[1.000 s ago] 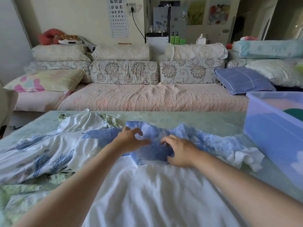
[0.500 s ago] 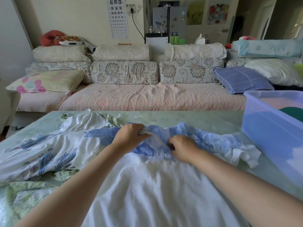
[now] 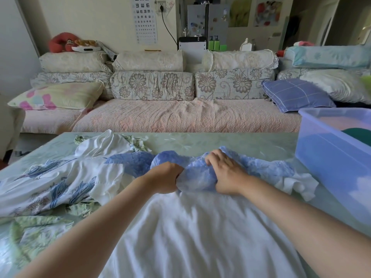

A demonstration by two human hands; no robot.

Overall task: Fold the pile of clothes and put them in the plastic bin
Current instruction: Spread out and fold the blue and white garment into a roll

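1. the table [image 3: 220, 141] carries most of the work: clothes lie loose across its left and near side, none of them visibly folded, so the task looks to be at an early stage.
2. the plastic bin [image 3: 331, 157] stands on the table's right side, open on top. a dark green item [image 3: 357, 133] shows inside, so at least one piece seems to be put away; whether it is folded cannot be told.
3. the white garment [image 3: 200, 233] is spread flat nearest the person, under both forearms, rumpled and not yet folded.
4. the floral garment [image 3: 50, 187] and the green-patterned cloth [image 3: 30, 231] lie heaped at the left, untouched, and wait their turn.
5. the blue lace garment [image 3: 198, 173] lies bunched along the far edge of the white one, in the middle of the table, near the bin but apart from it. it is the piece in hand.
6. the left hand [image 3: 166, 179] is closed into a fist round a gather of the blue lace; the right hand [image 3: 224, 173], just beside it, has its fingers curled over and into the same cloth.
7. a small white crumpled piece [image 3: 297, 183] lies between the blue lace and the bin, touching the lace, and may drag along with it.
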